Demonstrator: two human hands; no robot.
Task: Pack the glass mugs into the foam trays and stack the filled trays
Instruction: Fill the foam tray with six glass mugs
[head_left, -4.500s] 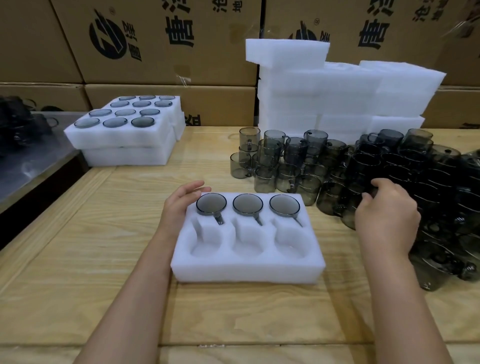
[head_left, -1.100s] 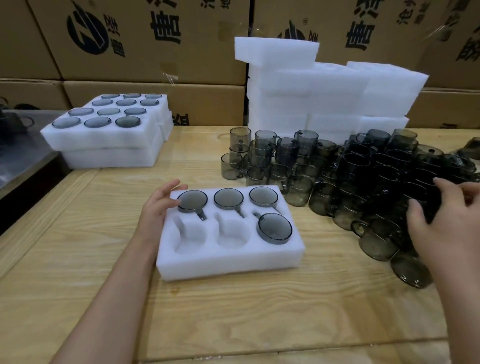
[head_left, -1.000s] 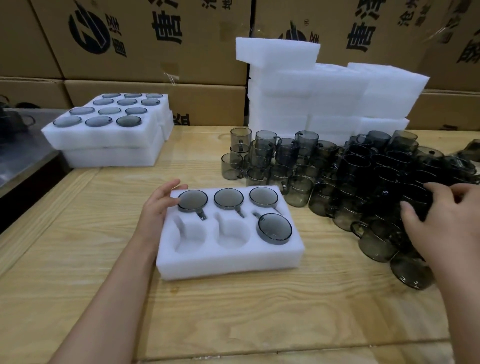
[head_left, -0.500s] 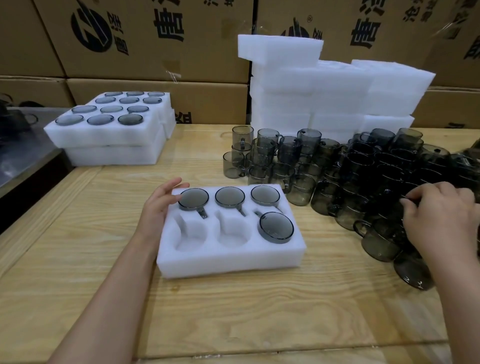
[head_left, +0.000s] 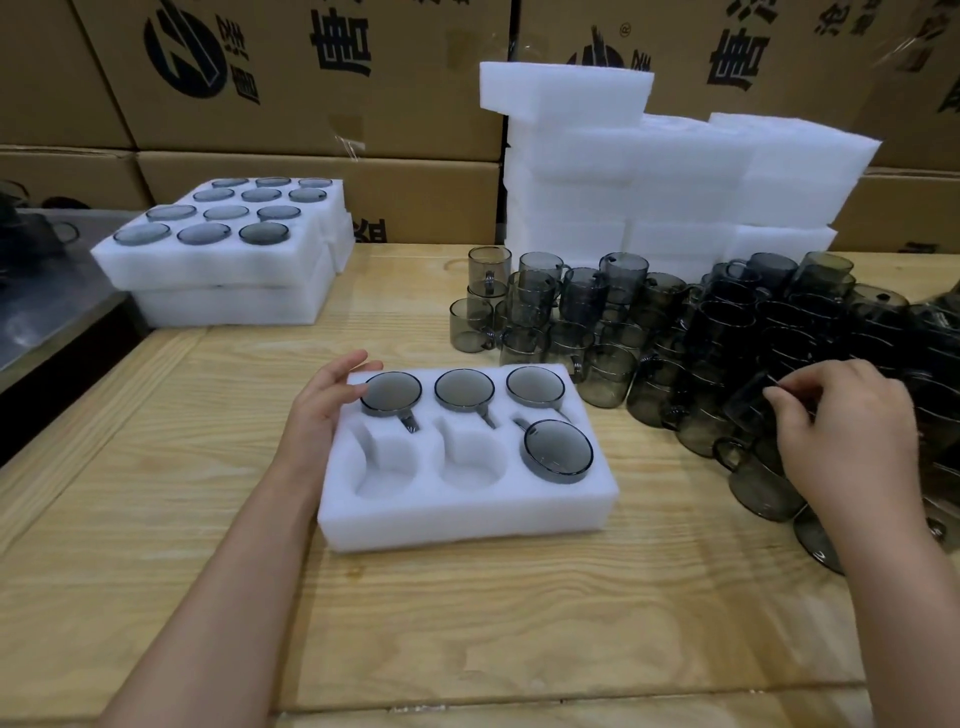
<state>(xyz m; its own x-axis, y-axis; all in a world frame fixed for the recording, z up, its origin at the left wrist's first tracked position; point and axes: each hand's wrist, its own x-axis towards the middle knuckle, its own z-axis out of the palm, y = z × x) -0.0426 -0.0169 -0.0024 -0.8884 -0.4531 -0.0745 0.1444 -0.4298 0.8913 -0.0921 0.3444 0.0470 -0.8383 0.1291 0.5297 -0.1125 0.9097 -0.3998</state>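
A white foam tray (head_left: 467, 519) lies on the wooden table in front of me. Its back row holds three smoky glass mugs (head_left: 464, 391); a fourth mug (head_left: 557, 450) sits in the front right pocket. The front left and front middle pockets are empty. My left hand (head_left: 319, 410) rests with relaxed fingers on the tray's left edge. My right hand (head_left: 852, 426) is over the heap of loose glass mugs (head_left: 727, 338) at the right, its fingers curled round a dark mug (head_left: 750, 402) lying tilted in the heap.
Filled foam trays (head_left: 218, 270) are stacked at the back left. A pile of empty foam trays (head_left: 649, 171) stands at the back centre. Cardboard boxes (head_left: 311, 78) wall off the rear. A metal surface (head_left: 36, 317) adjoins the table's left edge.
A fourth mug went into the tray's front right pocket since the earliest frame. My right hand moved over the heap and its fingers closed on a mug. My left hand stayed on the tray.
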